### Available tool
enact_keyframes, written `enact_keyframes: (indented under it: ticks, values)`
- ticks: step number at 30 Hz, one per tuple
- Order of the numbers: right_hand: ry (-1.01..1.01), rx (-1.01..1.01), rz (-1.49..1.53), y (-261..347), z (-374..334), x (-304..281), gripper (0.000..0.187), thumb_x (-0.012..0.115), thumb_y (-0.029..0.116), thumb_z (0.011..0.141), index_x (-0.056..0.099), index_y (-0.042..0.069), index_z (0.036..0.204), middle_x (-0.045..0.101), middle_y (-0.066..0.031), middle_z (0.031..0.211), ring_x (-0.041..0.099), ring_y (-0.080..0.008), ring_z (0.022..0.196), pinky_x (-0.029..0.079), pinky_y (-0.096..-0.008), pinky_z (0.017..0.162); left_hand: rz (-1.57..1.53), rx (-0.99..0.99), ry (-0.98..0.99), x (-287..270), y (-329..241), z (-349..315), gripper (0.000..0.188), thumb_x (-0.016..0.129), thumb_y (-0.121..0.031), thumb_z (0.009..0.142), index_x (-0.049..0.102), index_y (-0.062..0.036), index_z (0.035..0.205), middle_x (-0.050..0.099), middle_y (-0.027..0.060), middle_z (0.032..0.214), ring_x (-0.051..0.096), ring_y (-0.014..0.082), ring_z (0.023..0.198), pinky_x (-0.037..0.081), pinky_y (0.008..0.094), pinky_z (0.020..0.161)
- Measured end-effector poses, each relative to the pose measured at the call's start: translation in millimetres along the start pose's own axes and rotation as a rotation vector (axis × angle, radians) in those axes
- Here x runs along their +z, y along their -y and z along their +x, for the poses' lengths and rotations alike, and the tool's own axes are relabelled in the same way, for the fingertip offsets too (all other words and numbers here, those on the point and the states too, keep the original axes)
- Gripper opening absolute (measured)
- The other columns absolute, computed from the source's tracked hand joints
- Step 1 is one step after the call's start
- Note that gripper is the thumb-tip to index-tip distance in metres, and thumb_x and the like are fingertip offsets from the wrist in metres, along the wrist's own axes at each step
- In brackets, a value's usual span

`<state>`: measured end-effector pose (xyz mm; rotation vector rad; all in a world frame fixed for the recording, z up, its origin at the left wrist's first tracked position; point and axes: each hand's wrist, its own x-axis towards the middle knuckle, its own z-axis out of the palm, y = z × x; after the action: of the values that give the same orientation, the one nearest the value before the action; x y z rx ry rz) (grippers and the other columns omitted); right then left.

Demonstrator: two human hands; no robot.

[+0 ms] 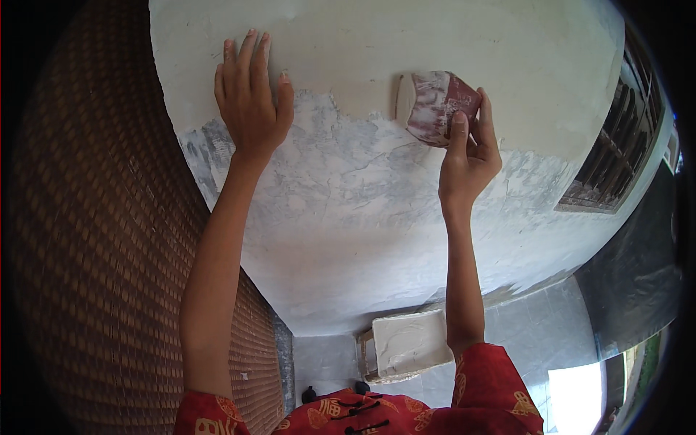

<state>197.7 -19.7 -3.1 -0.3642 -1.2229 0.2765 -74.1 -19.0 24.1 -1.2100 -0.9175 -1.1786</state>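
In front of me stands a wall, smooth and cream-white above, with rough grey and white streaks of paste across its middle. My left hand rests on the upper left of the wall, palm toward it, fingers stretched and apart. To the right, my right hand grips a dark red, squarish scraper smeared with white paste. My thumb lies on its near face, and the fingers go behind it, partly hidden. The scraper's pale left edge is at the wall; whether it presses there I cannot tell.
A brown woven panel runs along the left side. Below, a tray of white paste sits on a wooden stand over grey floor tiles. A barred window opening and black sheeting are at the right.
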Motion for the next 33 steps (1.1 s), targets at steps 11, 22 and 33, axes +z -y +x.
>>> enact_keyframes:
  ticks: [11,22,33]
  values:
    - [-0.077,0.069,0.057,1,-1,7,0.041,0.057,0.004,0.097,0.052,0.000,0.138,0.069,-0.0148,0.111,0.067,-0.0117,0.088,0.057,-0.0257,0.075,0.001,0.004,-0.027,0,-1,-1,0.049,0.044,-0.027,0.097,0.047,-0.0064,0.141,0.046,0.0130,0.145,0.034,0.0388,0.140,0.026,0.0516,0.112]
    - [-0.043,0.029,0.054,3,8,24,0.043,0.056,0.001,0.097,0.052,0.003,0.139,0.070,-0.0151,0.108,0.068,-0.0130,0.085,0.057,-0.0272,0.072,-0.006,-0.020,-0.023,-1,-1,-2,0.049,0.045,-0.026,0.096,0.047,-0.0056,0.141,0.045,0.0133,0.146,0.033,0.0385,0.141,0.026,0.0514,0.112]
    - [-0.140,0.003,0.098,15,16,20,0.039,0.056,0.002,0.097,0.055,0.001,0.136,0.070,-0.0153,0.107,0.068,-0.0145,0.093,0.056,-0.0279,0.077,-0.021,-0.015,-0.026,1,-3,-1,0.049,0.045,-0.026,0.096,0.048,-0.0059,0.141,0.046,0.0130,0.145,0.034,0.0386,0.140,0.026,0.0514,0.112]
